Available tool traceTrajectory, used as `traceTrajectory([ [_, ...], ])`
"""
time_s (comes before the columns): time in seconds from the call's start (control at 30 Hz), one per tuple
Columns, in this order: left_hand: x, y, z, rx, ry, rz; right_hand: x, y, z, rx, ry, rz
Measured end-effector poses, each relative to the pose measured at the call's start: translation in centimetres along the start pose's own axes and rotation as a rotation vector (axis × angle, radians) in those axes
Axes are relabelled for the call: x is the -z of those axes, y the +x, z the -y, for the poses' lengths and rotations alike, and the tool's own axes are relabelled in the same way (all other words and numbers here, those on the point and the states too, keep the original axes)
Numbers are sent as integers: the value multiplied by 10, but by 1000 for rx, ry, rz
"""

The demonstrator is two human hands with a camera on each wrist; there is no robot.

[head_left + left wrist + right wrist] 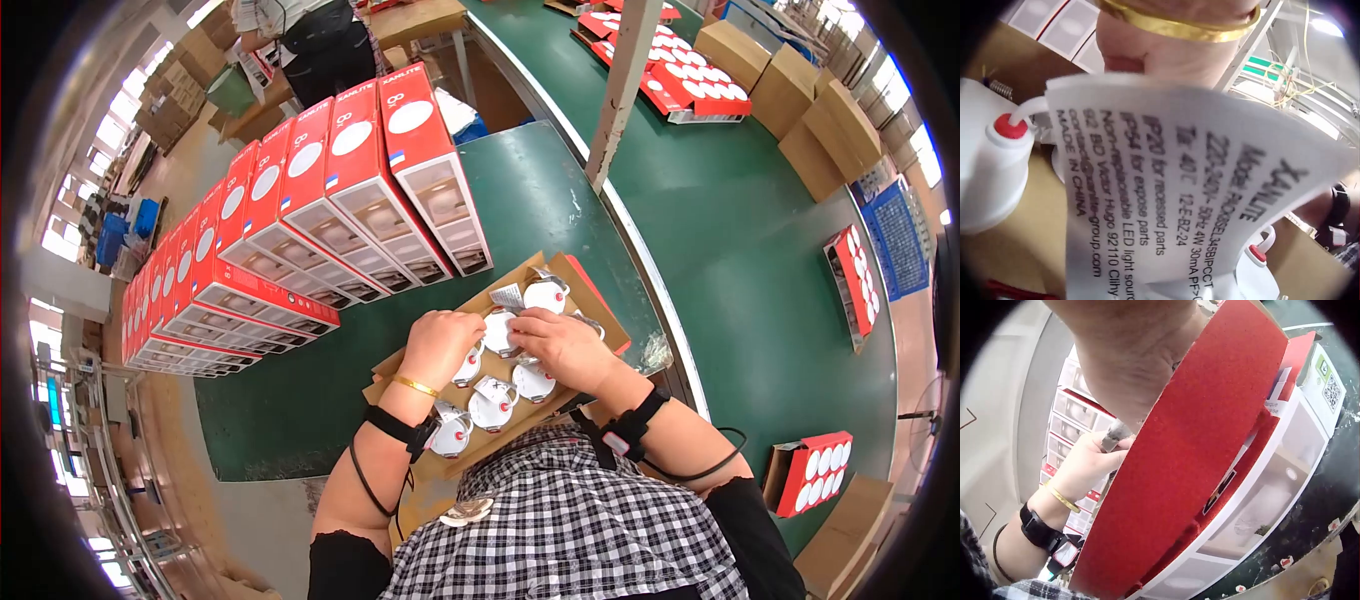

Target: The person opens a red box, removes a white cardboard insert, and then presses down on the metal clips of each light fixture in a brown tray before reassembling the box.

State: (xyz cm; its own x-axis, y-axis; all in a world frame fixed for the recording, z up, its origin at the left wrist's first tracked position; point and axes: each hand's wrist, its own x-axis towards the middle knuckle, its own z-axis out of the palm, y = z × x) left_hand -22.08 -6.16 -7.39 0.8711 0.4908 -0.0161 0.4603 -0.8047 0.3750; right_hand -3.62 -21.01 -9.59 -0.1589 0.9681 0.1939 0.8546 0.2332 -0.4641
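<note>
White round LED downlights with red cable plugs and paper labels sit in a brown cardboard insert inside an open red box (1179, 444). Among them are a downlight (491, 404) near the body and another downlight (546, 295) at the far end. My left hand (438, 350) pinches the left edge of a middle downlight (499, 334) with curled fingers. On its opposite side, my right hand (568, 350) grips the same downlight, fingertips close to the left ones. A large printed label (1166, 187) covers much of the left wrist view and hides the left fingertips there.
A row of red-and-white boxes (350, 150) stands along the table (270, 425) at left. Beyond a metal post (622, 95) runs a green belt (700, 230) carrying packed trays (690, 85) and brown cartons (830, 130). Another person (325, 45) stands at the back.
</note>
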Motion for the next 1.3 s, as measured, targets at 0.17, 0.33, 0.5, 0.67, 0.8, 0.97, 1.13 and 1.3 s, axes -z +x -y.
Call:
traceTrajectory([
  [0.17, -10, 0, 1, -4, -33, -37, -1, -1, -2, -13, 29, 29],
  [0.33, -14, -1, 3, -9, 2, -76, -4, -2, -5, -4, 42, 19],
  [0.5, -15, -1, 4, -19, -10, -100, -2, -2, -4, -11, 55, 25],
  [0.67, -4, -6, -7, -18, -81, -198, 3, -4, 4, 28, 91, -110],
  [0.8, 18, -42, -12, -10, -238, -187, 24, -19, 33, 59, 340, 68],
  [0.97, 10, -88, -11, -115, -150, -9, 17, -26, 59, 128, 316, 261],
  [1.13, 4, -97, -15, -70, -90, 1, 7, -29, 60, 118, 193, 202],
  [1.3, 11, -93, -24, -49, -140, -47, 22, -38, 47, -57, 365, 81],
])
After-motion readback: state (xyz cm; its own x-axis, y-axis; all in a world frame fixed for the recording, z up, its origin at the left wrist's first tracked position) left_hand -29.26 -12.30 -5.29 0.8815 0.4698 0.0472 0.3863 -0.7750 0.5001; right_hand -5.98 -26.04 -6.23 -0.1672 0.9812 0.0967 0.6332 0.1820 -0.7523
